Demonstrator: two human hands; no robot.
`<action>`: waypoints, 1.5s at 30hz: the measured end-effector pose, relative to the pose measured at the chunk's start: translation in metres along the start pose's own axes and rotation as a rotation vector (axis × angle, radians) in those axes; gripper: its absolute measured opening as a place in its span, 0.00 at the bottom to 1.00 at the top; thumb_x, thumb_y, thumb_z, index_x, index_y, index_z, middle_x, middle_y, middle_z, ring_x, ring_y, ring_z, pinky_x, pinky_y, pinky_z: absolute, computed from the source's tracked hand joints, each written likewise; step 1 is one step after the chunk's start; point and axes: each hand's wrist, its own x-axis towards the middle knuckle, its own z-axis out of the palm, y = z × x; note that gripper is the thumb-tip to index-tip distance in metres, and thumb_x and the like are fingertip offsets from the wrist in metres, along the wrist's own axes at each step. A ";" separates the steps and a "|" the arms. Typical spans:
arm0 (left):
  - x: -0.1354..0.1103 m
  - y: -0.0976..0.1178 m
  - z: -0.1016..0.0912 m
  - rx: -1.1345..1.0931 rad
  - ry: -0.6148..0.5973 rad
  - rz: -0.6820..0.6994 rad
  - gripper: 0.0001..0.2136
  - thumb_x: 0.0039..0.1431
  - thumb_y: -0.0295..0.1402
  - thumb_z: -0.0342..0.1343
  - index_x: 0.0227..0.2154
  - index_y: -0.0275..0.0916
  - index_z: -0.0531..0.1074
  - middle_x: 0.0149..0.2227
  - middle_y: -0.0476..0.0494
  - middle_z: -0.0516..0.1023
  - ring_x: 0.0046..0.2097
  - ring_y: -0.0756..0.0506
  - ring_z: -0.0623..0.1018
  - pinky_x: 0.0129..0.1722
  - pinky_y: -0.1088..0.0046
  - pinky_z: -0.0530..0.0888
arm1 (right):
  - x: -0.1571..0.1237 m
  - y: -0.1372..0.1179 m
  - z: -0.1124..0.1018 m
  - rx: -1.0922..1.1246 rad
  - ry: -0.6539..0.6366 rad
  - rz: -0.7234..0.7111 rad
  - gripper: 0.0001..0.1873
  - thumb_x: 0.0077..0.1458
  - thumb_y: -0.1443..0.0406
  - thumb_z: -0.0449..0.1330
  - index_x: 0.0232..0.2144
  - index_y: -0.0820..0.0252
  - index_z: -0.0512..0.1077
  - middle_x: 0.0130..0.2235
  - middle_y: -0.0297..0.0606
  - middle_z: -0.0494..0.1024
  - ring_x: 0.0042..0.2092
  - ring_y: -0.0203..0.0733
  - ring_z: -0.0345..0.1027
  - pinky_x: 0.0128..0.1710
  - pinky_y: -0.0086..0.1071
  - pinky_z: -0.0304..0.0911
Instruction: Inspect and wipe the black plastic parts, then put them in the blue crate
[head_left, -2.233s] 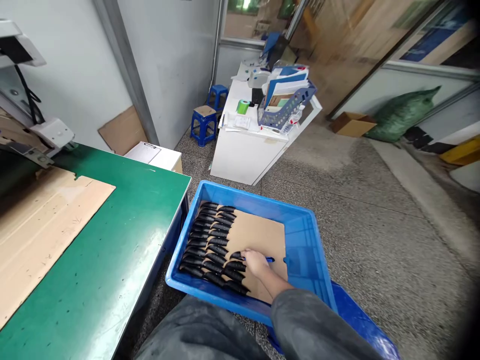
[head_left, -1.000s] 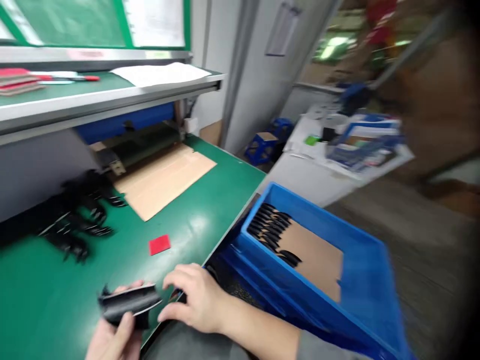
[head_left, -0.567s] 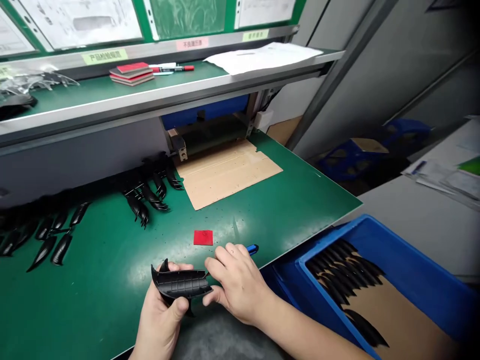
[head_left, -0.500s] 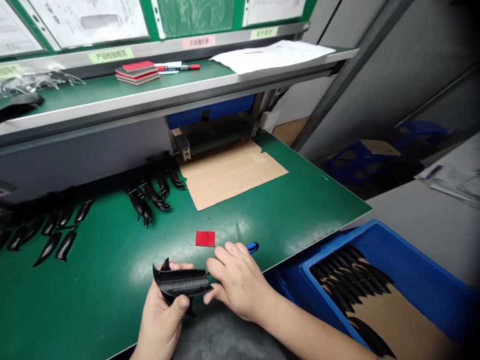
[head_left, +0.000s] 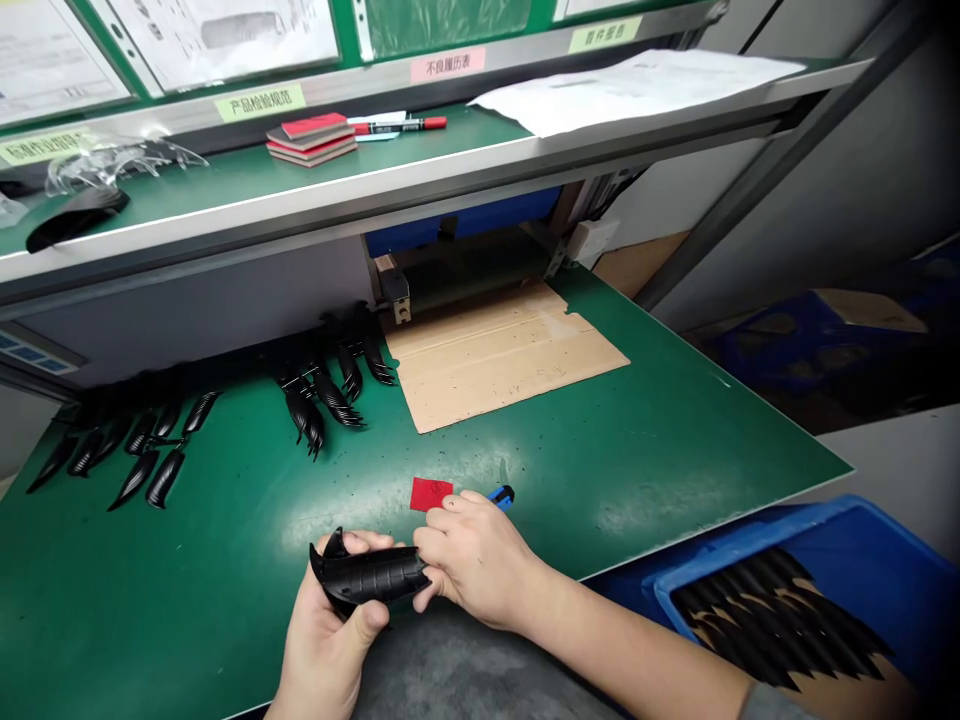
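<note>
A black moulded plastic part (head_left: 373, 577) with a ribbed hollow side and pointed, curved ends rests in my left hand (head_left: 326, 635), which is closed round it. My right hand (head_left: 476, 560) is closed at the part's right end, its thumb and fingers against that end. Out past its knuckles sticks the blue, black-tipped handle of what looks like a utility knife (head_left: 501, 496); the blade is hidden. Just beyond the right hand lies a small red square pad (head_left: 430, 493) on the green table (head_left: 247, 580).
Black moulded parts (head_left: 319, 395) lie in clusters along the table's back left. A cardboard sheet (head_left: 510, 360) lies at the back. Beyond the right edge, a blue bin (head_left: 862, 530) holds rows of black parts. The shelf (head_left: 480, 160) above carries stacked pads (head_left: 311, 138), a marker and papers.
The view has swung left, so the table and shelf appear farther right. The black part is tilted differently, its hollow side showing less. Both hands keep hold.
</note>
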 end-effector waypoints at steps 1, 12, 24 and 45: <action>0.001 0.000 0.000 -0.001 -0.009 0.000 0.19 0.49 0.37 0.66 0.42 0.40 0.68 0.43 0.41 0.73 0.48 0.41 0.74 0.49 0.65 0.74 | 0.001 0.003 0.001 0.071 -0.013 -0.014 0.37 0.61 0.37 0.35 0.24 0.59 0.65 0.25 0.34 0.66 0.28 0.40 0.56 0.29 0.34 0.46; 0.006 0.002 0.015 -0.277 -0.006 -0.071 0.19 0.47 0.36 0.67 0.40 0.43 0.67 0.42 0.45 0.70 0.44 0.42 0.76 0.45 0.65 0.76 | 0.007 -0.011 -0.006 0.566 0.203 0.141 0.41 0.55 0.33 0.33 0.33 0.60 0.65 0.33 0.38 0.66 0.34 0.43 0.58 0.35 0.34 0.55; 0.004 0.002 0.011 -0.338 0.090 -0.115 0.21 0.46 0.34 0.68 0.43 0.44 0.68 0.45 0.44 0.71 0.49 0.40 0.74 0.49 0.64 0.74 | 0.005 0.002 0.000 1.069 -0.062 0.110 0.36 0.55 0.33 0.46 0.22 0.59 0.58 0.21 0.27 0.56 0.23 0.34 0.51 0.23 0.27 0.47; 0.011 0.017 0.031 -0.429 0.174 -0.181 0.20 0.52 0.36 0.64 0.46 0.44 0.65 0.47 0.39 0.72 0.50 0.40 0.72 0.51 0.59 0.71 | 0.004 -0.024 0.005 0.014 0.185 0.209 0.45 0.57 0.38 0.21 0.31 0.61 0.66 0.32 0.38 0.65 0.35 0.46 0.56 0.35 0.37 0.48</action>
